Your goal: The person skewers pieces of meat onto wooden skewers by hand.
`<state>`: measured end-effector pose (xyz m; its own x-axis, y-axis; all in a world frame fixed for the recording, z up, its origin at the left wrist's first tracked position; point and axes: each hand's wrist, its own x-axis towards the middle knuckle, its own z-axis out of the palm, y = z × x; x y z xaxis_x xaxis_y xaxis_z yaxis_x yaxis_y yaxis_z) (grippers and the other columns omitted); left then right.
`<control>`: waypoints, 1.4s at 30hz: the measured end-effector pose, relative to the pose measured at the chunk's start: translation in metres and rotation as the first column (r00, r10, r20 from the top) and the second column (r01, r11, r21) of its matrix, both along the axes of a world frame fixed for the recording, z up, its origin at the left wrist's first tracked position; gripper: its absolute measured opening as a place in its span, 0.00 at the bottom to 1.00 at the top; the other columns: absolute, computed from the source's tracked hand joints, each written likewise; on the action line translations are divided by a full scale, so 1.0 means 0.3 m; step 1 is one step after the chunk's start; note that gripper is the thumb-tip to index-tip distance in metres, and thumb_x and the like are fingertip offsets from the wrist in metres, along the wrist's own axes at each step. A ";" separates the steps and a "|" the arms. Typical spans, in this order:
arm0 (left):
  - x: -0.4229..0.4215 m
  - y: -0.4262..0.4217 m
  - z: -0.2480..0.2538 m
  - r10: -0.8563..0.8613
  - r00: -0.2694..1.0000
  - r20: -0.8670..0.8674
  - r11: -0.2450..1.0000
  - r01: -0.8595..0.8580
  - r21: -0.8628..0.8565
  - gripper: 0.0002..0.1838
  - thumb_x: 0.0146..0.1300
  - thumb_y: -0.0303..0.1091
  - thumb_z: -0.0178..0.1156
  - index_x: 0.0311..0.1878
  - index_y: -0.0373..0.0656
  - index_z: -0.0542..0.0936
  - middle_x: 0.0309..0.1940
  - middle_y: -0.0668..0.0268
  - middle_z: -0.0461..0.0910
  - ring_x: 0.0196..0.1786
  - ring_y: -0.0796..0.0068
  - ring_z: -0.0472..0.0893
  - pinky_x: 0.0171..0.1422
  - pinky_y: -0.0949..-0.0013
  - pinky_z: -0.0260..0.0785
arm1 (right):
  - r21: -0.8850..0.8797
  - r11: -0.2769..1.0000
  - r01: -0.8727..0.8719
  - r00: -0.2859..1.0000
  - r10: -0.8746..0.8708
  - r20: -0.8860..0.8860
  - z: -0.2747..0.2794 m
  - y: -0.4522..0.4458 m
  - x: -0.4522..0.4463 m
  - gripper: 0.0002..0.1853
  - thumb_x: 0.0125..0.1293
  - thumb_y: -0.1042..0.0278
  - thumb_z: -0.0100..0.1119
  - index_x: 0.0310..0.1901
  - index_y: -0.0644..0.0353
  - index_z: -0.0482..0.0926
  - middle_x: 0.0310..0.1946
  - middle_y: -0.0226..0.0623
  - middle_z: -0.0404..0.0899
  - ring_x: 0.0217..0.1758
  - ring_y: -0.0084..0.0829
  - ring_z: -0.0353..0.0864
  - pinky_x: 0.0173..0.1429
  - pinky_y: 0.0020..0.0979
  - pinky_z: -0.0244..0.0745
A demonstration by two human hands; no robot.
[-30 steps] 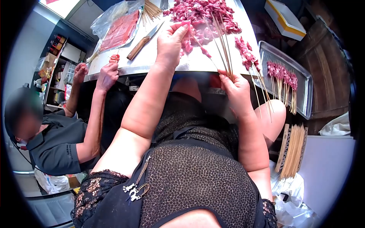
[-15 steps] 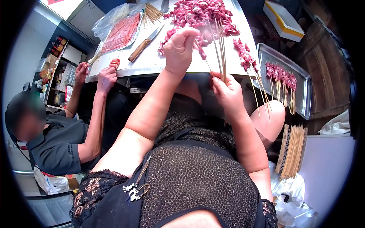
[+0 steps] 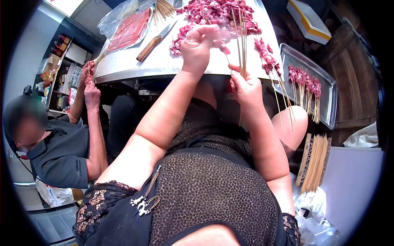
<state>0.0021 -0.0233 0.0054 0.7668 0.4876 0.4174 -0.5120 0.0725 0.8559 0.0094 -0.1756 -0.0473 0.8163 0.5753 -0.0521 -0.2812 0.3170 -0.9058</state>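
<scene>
My right hand (image 3: 247, 88) is closed around several bamboo skewers (image 3: 243, 49) pointing up over the table edge. One of them, a separate skewer (image 3: 228, 59), leans left with a piece of raw meat on its upper part. Close to that tip, my left hand (image 3: 196, 48) is closed, its fingers bent around a piece of meat that is partly hidden and hazy. Just beyond both hands lies a heap of cut raw meat (image 3: 213, 11). Right of the heap, finished meat skewers (image 3: 267, 59) rest with their sticks over the edge.
A knife (image 3: 150, 48) and a tray of reddish strips (image 3: 129, 30) lie left on the white table (image 3: 164, 65). At right are a metal tray (image 3: 331, 102) with meat skewers and a bundle of bare skewers (image 3: 316, 164). A co-worker's hands (image 3: 91, 88) hold a skewer at left.
My left hand has turned slightly, its fingers reaching further right over the skewer tip. My right hand has barely moved. The co-worker's nearer hand has shifted left to meet the other.
</scene>
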 end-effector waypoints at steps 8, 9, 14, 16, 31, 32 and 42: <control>0.041 0.092 -0.030 0.076 0.970 -0.231 0.987 -0.106 -0.123 0.05 0.65 0.32 0.58 0.41 0.44 0.77 0.34 0.68 0.81 0.32 0.81 0.80 0.32 0.80 0.70 | -0.031 1.000 -0.002 0.997 0.004 0.077 -0.034 -0.057 -0.048 0.12 0.67 0.75 0.52 0.50 0.66 0.77 0.23 0.21 0.69 0.23 0.11 0.63 0.27 0.16 0.60; 0.030 0.092 -0.016 0.044 0.958 -0.283 0.992 -0.075 -0.097 0.05 0.65 0.31 0.57 0.42 0.42 0.77 0.33 0.64 0.81 0.35 0.76 0.82 0.36 0.76 0.73 | -0.020 1.000 0.008 0.998 -0.007 0.057 -0.029 -0.067 -0.056 0.12 0.67 0.75 0.52 0.50 0.66 0.77 0.23 0.20 0.68 0.23 0.11 0.63 0.27 0.15 0.60; 0.001 0.081 0.020 -0.120 0.965 -0.232 0.973 0.068 -0.220 0.11 0.68 0.27 0.49 0.53 0.40 0.71 0.38 0.54 0.82 0.38 0.66 0.84 0.37 0.74 0.76 | -0.034 0.997 0.069 0.991 -0.065 0.116 -0.055 -0.099 -0.072 0.11 0.67 0.76 0.52 0.49 0.65 0.78 0.23 0.20 0.69 0.23 0.11 0.63 0.28 0.15 0.60; -0.009 0.080 0.038 -0.176 0.959 -0.221 0.972 0.134 -0.195 0.16 0.68 0.27 0.47 0.59 0.40 0.66 0.38 0.53 0.81 0.40 0.62 0.84 0.43 0.69 0.78 | -0.021 0.997 0.071 0.991 -0.068 0.113 -0.057 -0.105 -0.074 0.11 0.67 0.76 0.52 0.50 0.64 0.78 0.23 0.20 0.69 0.23 0.11 0.63 0.28 0.14 0.60; 0.017 -0.008 0.008 -0.355 0.907 -0.228 0.885 0.247 -0.396 0.14 0.70 0.34 0.44 0.50 0.34 0.71 0.38 0.56 0.80 0.42 0.64 0.81 0.50 0.62 0.75 | -0.009 0.993 0.118 0.989 -0.117 0.093 -0.065 -0.099 -0.074 0.11 0.67 0.76 0.52 0.50 0.64 0.77 0.22 0.20 0.68 0.22 0.11 0.63 0.27 0.14 0.61; 0.016 -0.013 0.000 -0.354 0.905 -0.234 0.884 0.243 -0.398 0.14 0.70 0.34 0.44 0.50 0.34 0.71 0.38 0.56 0.80 0.42 0.64 0.81 0.50 0.62 0.75 | -0.011 0.993 0.117 0.990 -0.116 0.085 -0.060 -0.098 -0.072 0.11 0.67 0.76 0.52 0.50 0.64 0.77 0.22 0.20 0.68 0.22 0.11 0.63 0.27 0.14 0.61; 0.031 0.036 0.010 -0.245 0.899 -0.362 0.944 0.307 0.124 0.25 0.70 0.43 0.49 0.65 0.39 0.62 0.47 0.60 0.79 0.49 0.73 0.79 0.55 0.69 0.69 | 0.070 0.997 0.032 0.999 -0.029 -0.033 0.030 -0.101 0.008 0.13 0.67 0.73 0.52 0.52 0.66 0.76 0.21 0.21 0.69 0.18 0.10 0.60 0.21 0.14 0.54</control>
